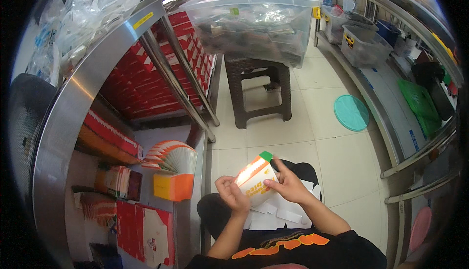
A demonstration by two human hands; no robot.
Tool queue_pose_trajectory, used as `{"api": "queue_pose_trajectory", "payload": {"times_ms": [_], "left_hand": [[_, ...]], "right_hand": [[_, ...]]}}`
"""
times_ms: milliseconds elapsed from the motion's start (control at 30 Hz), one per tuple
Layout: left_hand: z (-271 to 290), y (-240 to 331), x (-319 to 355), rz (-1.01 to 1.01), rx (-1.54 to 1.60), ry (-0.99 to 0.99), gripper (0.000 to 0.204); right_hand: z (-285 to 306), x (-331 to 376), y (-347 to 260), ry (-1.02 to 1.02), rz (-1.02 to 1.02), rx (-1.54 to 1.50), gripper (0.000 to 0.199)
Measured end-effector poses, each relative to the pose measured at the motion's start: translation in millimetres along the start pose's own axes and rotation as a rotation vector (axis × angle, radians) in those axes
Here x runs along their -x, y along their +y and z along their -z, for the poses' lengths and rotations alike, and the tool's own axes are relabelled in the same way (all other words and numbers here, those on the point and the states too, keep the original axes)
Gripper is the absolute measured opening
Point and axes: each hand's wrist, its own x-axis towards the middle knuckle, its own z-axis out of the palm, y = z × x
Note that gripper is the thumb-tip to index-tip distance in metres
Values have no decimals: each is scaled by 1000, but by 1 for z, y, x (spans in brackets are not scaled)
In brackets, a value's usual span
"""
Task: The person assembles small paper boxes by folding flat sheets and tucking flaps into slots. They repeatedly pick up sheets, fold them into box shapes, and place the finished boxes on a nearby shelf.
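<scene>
A white paper food carton (258, 178) with orange lettering, an orange zigzag band and a green end is held tilted above my lap. My right hand (289, 185) grips its right side, thumb across the front and index finger along the green end. At the lower left edge, the curled fingers of my left hand (232, 194) close on the carton; the fingertips are partly hidden. Several white card pieces (288, 215) lie loosely on my lap beneath it.
On the low shelf at left stand a fanned stack of orange-and-white cartons (171, 156), an orange-yellow carton block (173, 187) and a red-and-white box (145, 232). Ahead, a clear plastic bin (251, 25) rests on a dark stool (259, 86). A teal round lid (351, 113) lies right.
</scene>
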Motion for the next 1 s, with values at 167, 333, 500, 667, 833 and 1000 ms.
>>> {"api": "queue_pose_trajectory", "payload": {"times_ms": [167,333,500,667,833,1000], "left_hand": [[9,15,-35,-285,-531,-313,27],[9,26,-35,-96,-506,-673,12],[8,24,-22,-101,-642,-538,9],[12,26,-25,-230,-563,-692,12],[10,17,-19,-294,-547,-691,17],[-5,12,-3,-366,-567,-599,15]], "right_hand": [[12,6,-7,-225,-66,99,29],[2,6,-8,-68,429,388,21],[4,3,-4,126,270,255,13],[16,2,-4,-188,23,46,17],[11,7,5,-185,-65,-88,8],[16,15,7,-111,24,7,7]]}}
